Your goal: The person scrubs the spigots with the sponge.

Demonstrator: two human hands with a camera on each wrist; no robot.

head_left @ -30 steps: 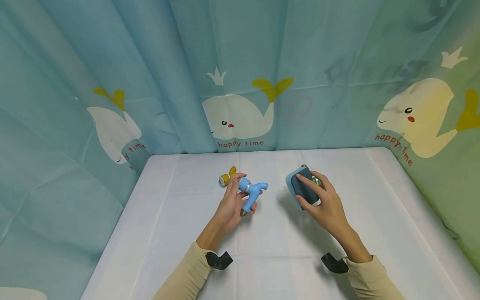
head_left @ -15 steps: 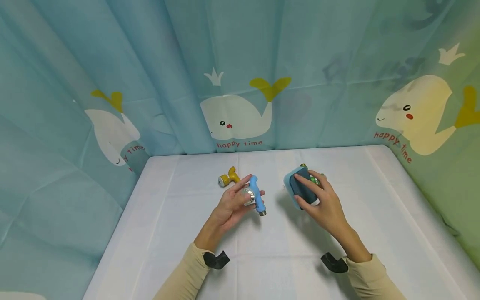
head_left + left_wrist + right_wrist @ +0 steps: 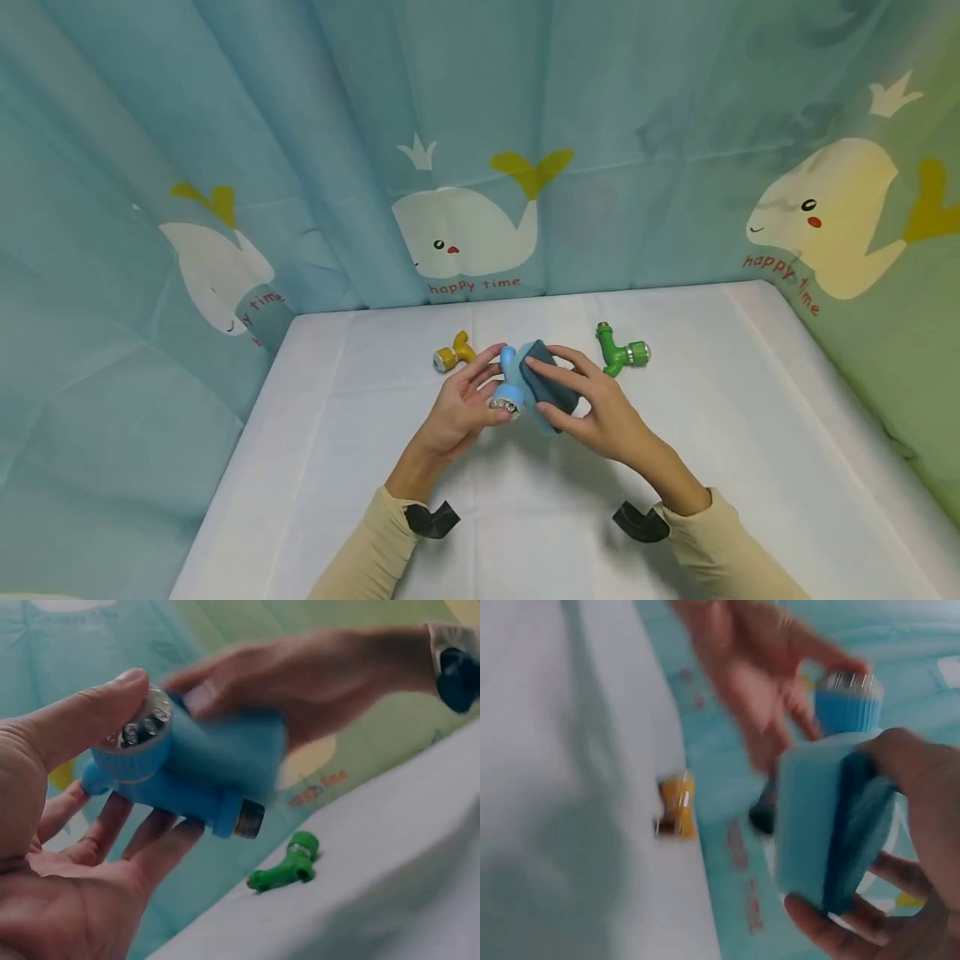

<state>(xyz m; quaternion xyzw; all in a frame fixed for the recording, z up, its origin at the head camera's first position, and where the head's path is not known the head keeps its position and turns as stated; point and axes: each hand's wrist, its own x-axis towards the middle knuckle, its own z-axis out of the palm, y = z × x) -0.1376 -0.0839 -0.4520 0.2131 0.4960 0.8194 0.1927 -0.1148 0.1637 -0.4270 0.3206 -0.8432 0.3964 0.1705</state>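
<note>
My left hand (image 3: 461, 412) holds a light blue plastic tap (image 3: 165, 789) with a clear, silvery knob end and a dark threaded end. Its thumb presses on the knob, and the other fingers lie under the tap's body. In my right hand (image 3: 600, 408) is a two-layer sponge (image 3: 810, 817), light blue on one side and dark blue on the other, pinched between thumb and fingers. The light side is right up against the tap, overlapping it in the head view. Both things are held above the white table, and the right hand is blurred in the left wrist view.
A yellow tap (image 3: 453, 353) lies on the white table (image 3: 360, 467) behind my left hand. Behind the right hand lies a green tap (image 3: 622, 351). A blue curtain (image 3: 637, 167) with whale prints hangs along the table's back edge.
My right hand has carried the sponge leftward to the tap, uncovering the green tap. The left hand has turned the blue tap so its knob faces toward me.
</note>
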